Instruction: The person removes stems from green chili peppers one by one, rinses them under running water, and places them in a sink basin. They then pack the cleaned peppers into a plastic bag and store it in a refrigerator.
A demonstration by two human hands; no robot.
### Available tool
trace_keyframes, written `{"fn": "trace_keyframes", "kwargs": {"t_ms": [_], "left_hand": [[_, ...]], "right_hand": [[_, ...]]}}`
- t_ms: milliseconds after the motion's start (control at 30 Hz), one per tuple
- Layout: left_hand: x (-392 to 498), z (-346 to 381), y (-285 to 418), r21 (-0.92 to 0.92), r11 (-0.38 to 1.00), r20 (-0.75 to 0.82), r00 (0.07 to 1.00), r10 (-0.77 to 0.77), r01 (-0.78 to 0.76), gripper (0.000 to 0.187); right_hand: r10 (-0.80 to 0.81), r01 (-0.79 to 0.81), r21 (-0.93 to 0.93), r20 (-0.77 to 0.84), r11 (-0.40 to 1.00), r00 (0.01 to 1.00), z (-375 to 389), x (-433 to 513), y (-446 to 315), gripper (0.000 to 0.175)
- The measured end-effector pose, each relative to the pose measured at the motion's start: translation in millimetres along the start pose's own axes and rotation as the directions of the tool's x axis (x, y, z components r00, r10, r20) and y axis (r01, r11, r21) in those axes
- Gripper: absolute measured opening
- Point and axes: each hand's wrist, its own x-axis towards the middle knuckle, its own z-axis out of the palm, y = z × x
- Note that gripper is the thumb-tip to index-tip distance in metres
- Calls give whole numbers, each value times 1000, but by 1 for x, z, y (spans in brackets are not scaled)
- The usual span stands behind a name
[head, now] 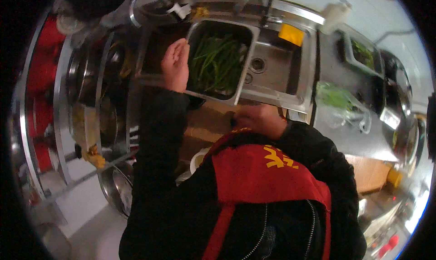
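Observation:
A deep rectangular steel pan (252, 38) holding long green stalks rests over the sinks in the head view. My left hand (176, 65) is at the pan's left side, fingers together and extended; whether it touches the rim is unclear. My right hand (260, 119), blurred, hovers below the pan's lower right corner, close to the red apron (272, 178). Its fingers look curled, but whether they hold anything cannot be made out. Right of the pan lies a steel sink basin (272, 67) with a drain, and a yellow cloth (291, 34) hangs over its back edge.
Two curved faucets (269, 4) stand behind the sinks. On the steel counter (368, 146) at right are a clear plastic bag with greens (335, 98) and a container of leafy greens (362, 54). Metal shelves (59, 90) with pans stand at left. A white tub (196, 161) sits below.

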Motion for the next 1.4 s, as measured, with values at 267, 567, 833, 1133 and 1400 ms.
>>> {"fn": "trace_keyframes", "kwargs": {"t_ms": [267, 567, 833, 1133, 1400], "left_hand": [[-72, -169, -1, 309, 950, -436, 895, 93, 51, 40], [-121, -82, -16, 377, 890, 7, 961, -278, 255, 35], [-131, 117, 46, -12, 802, 852, 414, 320, -597, 38], [-206, 377, 39, -187, 264, 900, -57, 432, -946, 36], [-169, 398, 72, 243, 885, 761, 644, 80, -397, 10]], "right_hand": [[105, -38, -176, 390, 984, 915, 110, 150, -37, 42], [-56, -26, -239, -331, 971, 942, 14, 50, -16, 45], [-209, -886, -260, -959, 383, 191, -146, -206, -15, 84], [456, -449, 408, -890, 795, -1, -192, -382, 56, 32], [523, 3, 534, -830, 846, 195, -238, -427, -32, 21]]}}
